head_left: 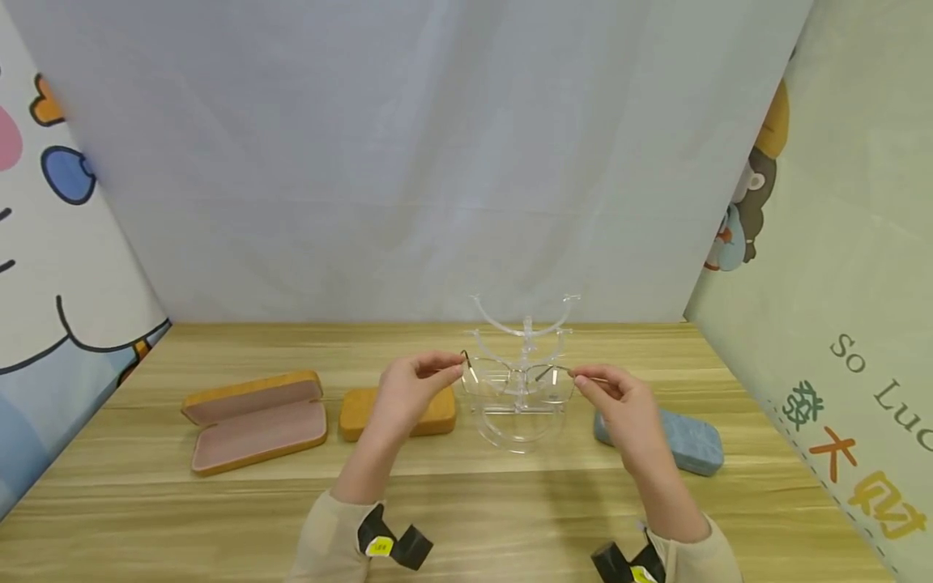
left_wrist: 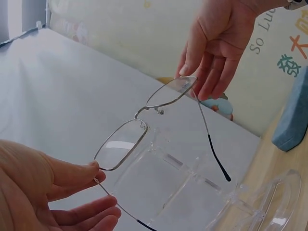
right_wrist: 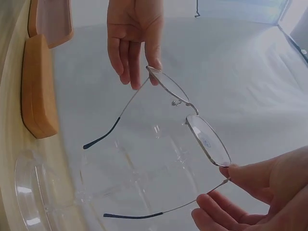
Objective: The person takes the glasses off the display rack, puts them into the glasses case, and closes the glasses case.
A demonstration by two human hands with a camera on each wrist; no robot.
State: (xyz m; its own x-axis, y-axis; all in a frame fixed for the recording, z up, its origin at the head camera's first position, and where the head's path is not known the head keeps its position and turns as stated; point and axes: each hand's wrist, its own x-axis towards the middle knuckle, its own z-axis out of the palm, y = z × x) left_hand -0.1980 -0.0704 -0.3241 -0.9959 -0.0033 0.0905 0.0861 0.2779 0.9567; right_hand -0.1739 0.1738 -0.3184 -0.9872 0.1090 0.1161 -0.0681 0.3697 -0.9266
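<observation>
A pair of thin metal-rimmed eyeglasses (head_left: pixel 555 389) is held up by both hands in front of the clear acrylic display stand (head_left: pixel 528 333). My left hand (head_left: pixel 406 397) pinches one end of the frame by its hinge between thumb and fingers. At the opposite hinge, my right hand (head_left: pixel 628 411) pinches the frame the same way. Both temples are unfolded and point toward the stand, their dark tips showing in the right wrist view. A small mark shows on one lens (right_wrist: pixel 207 139). In the left wrist view, the eyeglasses (left_wrist: pixel 120 144) overlap the upper stand.
An open yellow-orange case (head_left: pixel 262 431) with pink lining lies at the left of the wood-grain table (head_left: pixel 466 518). Beside it is a closed orange case (head_left: pixel 437 417), partly behind the left hand. A blue case (head_left: pixel 694 444) lies by the right hand. White cloth hangs behind.
</observation>
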